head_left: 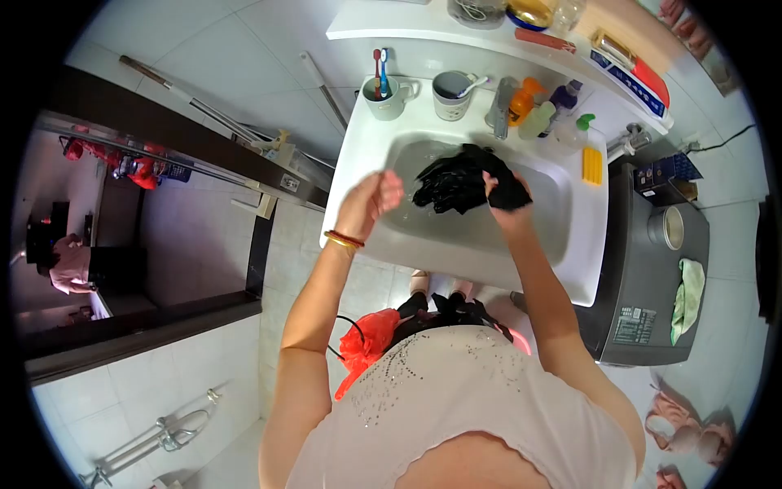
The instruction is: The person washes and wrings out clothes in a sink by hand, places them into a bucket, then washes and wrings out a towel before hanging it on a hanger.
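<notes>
A wet black garment (456, 186), bunched up, lies in the white washbasin (415, 236), partly in water. My right hand (511, 217) grips one end of it, with dark fabric bulging over the fingers near the basin's middle. Over the basin's left rim is my left hand (372, 201), apart from the garment and holding nothing. Its fingers are loosely bent and a little blurred. The faucet (502, 106) stands at the back of the basin, behind the cloth.
On the back ledge stand a cup with toothbrushes (387, 102), a grey cup (453, 96) and several bottles (533, 121). A yellow soap bar (592, 166) rests on the right rim. The washing machine (652, 269) is to the right; a shelf (391, 20) overhangs the back.
</notes>
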Motion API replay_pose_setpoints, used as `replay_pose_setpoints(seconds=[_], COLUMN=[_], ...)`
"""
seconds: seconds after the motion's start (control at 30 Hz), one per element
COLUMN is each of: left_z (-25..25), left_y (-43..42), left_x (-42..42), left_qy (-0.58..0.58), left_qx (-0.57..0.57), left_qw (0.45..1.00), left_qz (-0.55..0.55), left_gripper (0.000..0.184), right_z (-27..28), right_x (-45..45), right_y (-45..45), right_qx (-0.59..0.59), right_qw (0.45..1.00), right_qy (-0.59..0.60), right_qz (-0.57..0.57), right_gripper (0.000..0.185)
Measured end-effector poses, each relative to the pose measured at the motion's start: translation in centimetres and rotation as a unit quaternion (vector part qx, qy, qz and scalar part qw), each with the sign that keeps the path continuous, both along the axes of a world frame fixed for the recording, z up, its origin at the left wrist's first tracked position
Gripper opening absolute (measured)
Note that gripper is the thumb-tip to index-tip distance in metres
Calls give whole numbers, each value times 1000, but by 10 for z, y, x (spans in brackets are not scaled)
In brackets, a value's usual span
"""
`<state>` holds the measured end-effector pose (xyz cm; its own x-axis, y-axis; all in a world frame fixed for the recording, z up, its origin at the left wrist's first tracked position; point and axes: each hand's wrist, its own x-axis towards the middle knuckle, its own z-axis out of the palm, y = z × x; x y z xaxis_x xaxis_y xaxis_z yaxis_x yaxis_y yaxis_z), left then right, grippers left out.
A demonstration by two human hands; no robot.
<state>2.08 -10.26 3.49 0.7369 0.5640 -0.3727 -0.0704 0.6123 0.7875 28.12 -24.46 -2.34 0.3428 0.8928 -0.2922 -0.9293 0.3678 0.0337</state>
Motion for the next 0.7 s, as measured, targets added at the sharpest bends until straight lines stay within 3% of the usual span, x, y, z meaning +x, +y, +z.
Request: replay_pose_setpoints(seconds=[0.1, 0.13, 0.2, 0.23, 0.3, 0.37, 0.4, 0.47, 0.5, 0.57, 0.6, 0.63, 0.67, 0.7], left_z=[-49, -67, -97, -103, -113, -89, -93, -52, -54, -57, -59, -60, -60, -61], left_y=[-29, -37, -48, -53, -64, -70, -62, -61, -59, -48, -42, -39, -38, -36], left_x=[7, 16, 36, 47, 70, 98, 116, 132, 136, 145, 141, 139, 137, 137], left_qy=[57, 55, -2, -1, -205, -223, -399, -347, -345, -240, -199, -196, -141, -86], left_qx=[-136, -140, -362, -362, -401, -394, -452, -336, -344, -247, -259, -258, -217, -171], left_qw=[986, 985, 920, 920, 874, 881, 779, 875, 873, 938, 943, 944, 965, 981], left_qz=[-83, -86, -147, -151, -184, -138, -172, -31, -33, -40, -60, -64, -46, -28], left_gripper=[63, 63, 84, 84, 97, 92, 91, 68, 68, 59, 46, 46, 40, 35], right_z=[-12, -9, -1, 8, 27, 45, 49, 54, 52, 49, 55, 60, 64, 65], right_x=[-33, -41, -57, -63, -70, -75, -77, -82, -81, -74, -60, -51, -44, -37], right_y=[-18, -16, -5, 0, 7, 6, 1, -13, -20, -34, -35, -34, -32, -27], right_qx=[-53, -58, -25, -25, 43, 64, 99, 119, 113, 28, -22, -20, -126, -225], right_qw=[995, 995, 984, 985, 987, 986, 978, 969, 971, 975, 952, 954, 891, 787], right_qy=[34, 33, 126, 126, 117, 120, 144, 153, 154, -27, -107, -106, -268, -419], right_qz=[81, 78, 120, 116, 100, 99, 114, 151, 145, 219, 284, 281, 344, 392], right_gripper=[34, 34, 35, 35, 36, 36, 42, 49, 49, 52, 49, 49, 46, 43])
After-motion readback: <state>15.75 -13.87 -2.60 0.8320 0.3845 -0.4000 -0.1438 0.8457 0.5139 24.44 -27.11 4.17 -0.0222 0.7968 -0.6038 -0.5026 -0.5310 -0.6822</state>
